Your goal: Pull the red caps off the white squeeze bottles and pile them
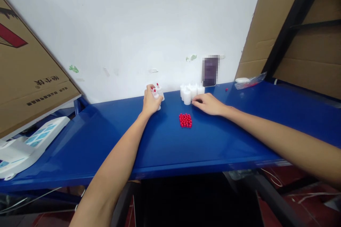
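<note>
My left hand (152, 101) curls its fingers around a small white plastic bottle with a red tip (155, 94). Close behind it stands another red-tipped white bottle (161, 93); the fingers partly hide this group. Over to the right, my right hand (209, 103) rests at the front of a cluster of white bottles (187, 96) with bare pointed tops. Its fingers are bent together against the cluster, and what they hold, if anything, is hidden. Between my forearms, small red caps (185, 120) lie in a tight block of rows on the blue table (170, 149).
A dark pixelated panel (210, 71) leans on the wall behind the bottles. Farther right are a loose red cap (226, 89) and a clear plastic bag (250, 81). A white device with blue panels (39, 138) and a large cardboard box (34, 74) stand left.
</note>
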Tool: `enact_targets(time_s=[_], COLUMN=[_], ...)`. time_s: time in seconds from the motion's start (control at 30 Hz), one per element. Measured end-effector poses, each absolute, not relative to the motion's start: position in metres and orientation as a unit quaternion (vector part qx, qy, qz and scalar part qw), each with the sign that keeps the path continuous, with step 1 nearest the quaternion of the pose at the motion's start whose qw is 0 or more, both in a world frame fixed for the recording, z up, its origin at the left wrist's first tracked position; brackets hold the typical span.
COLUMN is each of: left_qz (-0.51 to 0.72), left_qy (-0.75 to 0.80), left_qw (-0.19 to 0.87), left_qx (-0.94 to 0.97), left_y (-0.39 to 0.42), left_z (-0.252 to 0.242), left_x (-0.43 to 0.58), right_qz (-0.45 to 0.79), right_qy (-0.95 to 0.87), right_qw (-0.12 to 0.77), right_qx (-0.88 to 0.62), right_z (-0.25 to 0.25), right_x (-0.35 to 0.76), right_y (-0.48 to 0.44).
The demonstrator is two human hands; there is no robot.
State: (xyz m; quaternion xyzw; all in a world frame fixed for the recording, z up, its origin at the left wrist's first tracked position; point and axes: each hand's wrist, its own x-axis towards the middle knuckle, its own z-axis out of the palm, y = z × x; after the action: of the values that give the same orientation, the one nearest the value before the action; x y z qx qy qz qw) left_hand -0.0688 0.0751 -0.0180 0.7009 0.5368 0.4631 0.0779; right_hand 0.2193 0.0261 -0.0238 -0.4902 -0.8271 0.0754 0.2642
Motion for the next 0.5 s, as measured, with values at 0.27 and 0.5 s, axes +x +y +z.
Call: enact_targets(time_s=[0.27, 0.5], left_qz=[0.470, 0.465], left_qy=[0.541, 0.535], left_qw=[0.075, 0.053], left_qx=[0.693, 0.703], left_y=[0.0718, 0.0700], left_z=[-0.0166, -0.0158], left_x=[-0.0713, -0.0732], right_qz=[0.095, 0.116], right_qy=[-0.825, -0.822], right_qw=[0.269, 0.286], right_qx=[-0.488, -0.479], right_z=[-0.0240, -0.0240], right_x=[0.2243, 0.2276], right_y=[0.0294, 0.0311])
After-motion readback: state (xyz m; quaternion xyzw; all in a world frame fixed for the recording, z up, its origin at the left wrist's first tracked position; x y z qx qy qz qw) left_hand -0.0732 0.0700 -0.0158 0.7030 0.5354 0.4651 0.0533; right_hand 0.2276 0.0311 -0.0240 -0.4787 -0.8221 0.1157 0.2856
